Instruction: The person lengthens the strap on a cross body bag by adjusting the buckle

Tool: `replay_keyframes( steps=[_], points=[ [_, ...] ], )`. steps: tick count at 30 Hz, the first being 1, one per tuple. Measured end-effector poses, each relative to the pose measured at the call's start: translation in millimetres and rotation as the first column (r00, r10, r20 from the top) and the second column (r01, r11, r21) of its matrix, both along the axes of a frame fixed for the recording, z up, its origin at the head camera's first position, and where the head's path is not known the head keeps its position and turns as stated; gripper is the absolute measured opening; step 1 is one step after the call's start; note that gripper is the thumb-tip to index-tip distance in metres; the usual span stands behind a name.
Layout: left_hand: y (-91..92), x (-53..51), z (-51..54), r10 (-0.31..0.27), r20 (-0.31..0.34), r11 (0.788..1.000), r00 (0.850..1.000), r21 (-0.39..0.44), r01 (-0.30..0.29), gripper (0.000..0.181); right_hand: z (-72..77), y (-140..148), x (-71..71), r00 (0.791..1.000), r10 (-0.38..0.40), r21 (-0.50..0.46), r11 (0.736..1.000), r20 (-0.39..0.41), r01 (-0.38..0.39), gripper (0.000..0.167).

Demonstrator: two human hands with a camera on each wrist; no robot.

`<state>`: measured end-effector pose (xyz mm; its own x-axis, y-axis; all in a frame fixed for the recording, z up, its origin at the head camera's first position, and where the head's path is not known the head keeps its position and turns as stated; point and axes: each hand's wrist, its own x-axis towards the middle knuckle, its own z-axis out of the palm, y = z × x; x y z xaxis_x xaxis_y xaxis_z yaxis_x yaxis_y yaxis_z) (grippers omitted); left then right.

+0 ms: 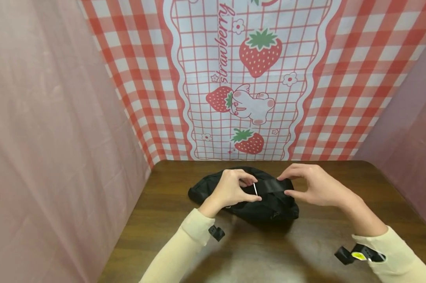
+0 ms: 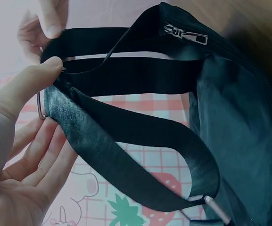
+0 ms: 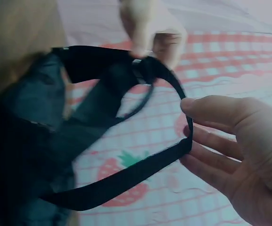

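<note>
A black bag (image 1: 248,210) with a zipper lies on the wooden table, its wide black strap (image 2: 121,77) raised in loops. The left hand (image 1: 232,188) pinches the strap at a metal buckle, thumb on one edge and fingers on the other; the left wrist view shows this hand (image 2: 22,146) close up. To its right, the right hand (image 1: 317,184) holds a bend of the strap between thumb and fingertips, as the right wrist view shows for that hand (image 3: 239,141). A second metal piece (image 2: 216,209) sits on the strap near the bag.
The wooden table (image 1: 156,236) reaches back to a red-and-white checked cloth (image 1: 138,78) with strawberry prints. Pale pink curtains (image 1: 57,137) hang at the left and right sides.
</note>
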<state>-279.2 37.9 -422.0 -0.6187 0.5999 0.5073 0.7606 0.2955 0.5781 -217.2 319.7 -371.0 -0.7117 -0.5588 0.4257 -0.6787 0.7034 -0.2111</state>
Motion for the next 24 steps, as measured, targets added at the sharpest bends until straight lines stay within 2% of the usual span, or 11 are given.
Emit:
replay_keyframes(
  steps=[4, 7, 12, 16, 20, 24],
  points=[
    [1.2, 1.2, 0.2, -0.011, 0.007, 1.0, 1.0, -0.005, 0.012, 0.041, -19.3, -11.3, -7.2, 0.998, 0.066, -0.028, 0.997, 0.022, -0.066, 0.043],
    [2.3, 1.6, 2.2, -0.021, 0.005, 1.0, 1.0, -0.006, 0.021, 0.043, -26.5, -22.4, -12.6, 0.995, 0.097, -0.058, 0.994, 0.021, -0.095, 0.041],
    [1.3, 1.1, 4.0, -0.024, 0.0, 1.0, 1.0, -0.011, 0.024, 0.043, -24.5, -32.1, -18.7, 0.995, 0.103, -0.076, 0.992, 0.004, -0.103, 0.039],
    [-0.2, 0.6, 1.8, -0.024, -0.001, 1.0, 1.0, -0.013, 0.024, 0.042, -21.4, -33.9, -19.9, 0.994, 0.1, -0.083, 0.992, 0.037, -0.097, 0.041],
    [-0.5, 0.0, 0.2, -0.033, -0.009, 0.999, 0.999, -0.013, 0.033, 0.042, -16.7, -32.5, -18.6, 0.995, 0.076, -0.077, 0.995, 0.072, -0.07, 0.041],
    [-0.8, -1.3, -0.7, -0.031, -0.028, 0.999, 0.999, -0.018, 0.03, 0.042, -11.6, -28.3, -16.3, 0.997, 0.043, -0.061, 0.997, 0.067, -0.039, 0.038]
  ],
)
